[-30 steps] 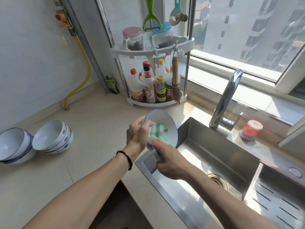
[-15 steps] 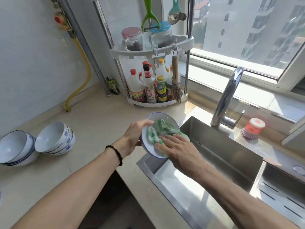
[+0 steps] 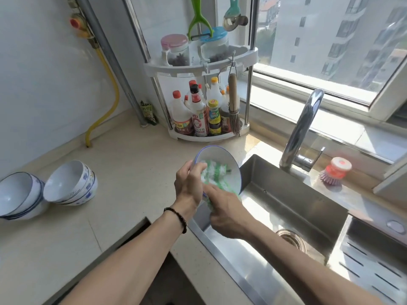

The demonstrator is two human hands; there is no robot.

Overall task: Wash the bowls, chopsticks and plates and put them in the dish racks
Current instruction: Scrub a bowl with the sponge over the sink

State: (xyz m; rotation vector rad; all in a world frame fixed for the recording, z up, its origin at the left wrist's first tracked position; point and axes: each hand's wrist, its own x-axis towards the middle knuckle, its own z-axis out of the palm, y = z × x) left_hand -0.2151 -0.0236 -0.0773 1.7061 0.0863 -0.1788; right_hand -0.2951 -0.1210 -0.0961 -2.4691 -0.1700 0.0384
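Sunlit beige countertop [image 3: 123, 164] wraps the corner of your kitchen, with the steel sink [image 3: 293, 208] set into it under the window.

Nearest you, your right hand [image 3: 226, 213] is over the sink's near-left corner, fingers curled round a green-and-white cloth [image 3: 217, 172] and pushing it up into the bowl. Touching it on the left, your left hand [image 3: 189, 188] grips the white blue-rimmed bowl [image 3: 220, 158] by its rim, thumb inside, and holds the bowl tilted on edge with its mouth facing you, just above the seam where counter meets sink. A dark bead bracelet [image 3: 176, 217] circles that wrist.

Right of your grip and a little below it, the drain [image 3: 291, 238] sits in the sink floor, and a slotted steel tray [image 3: 374, 267] lies beyond the sink's right wall. Well to the left of the grip, two tipped stacks of bowls [image 3: 70, 183] rest on the counter, mouths up and leaning.

Past the held bowl to the right, the faucet [image 3: 301, 130] rises, with a red-topped dish brush [image 3: 334, 171] beside it. Straight behind the bowl, a corner rack [image 3: 204, 67] holds sauce bottles [image 3: 198, 115] below and jars above.
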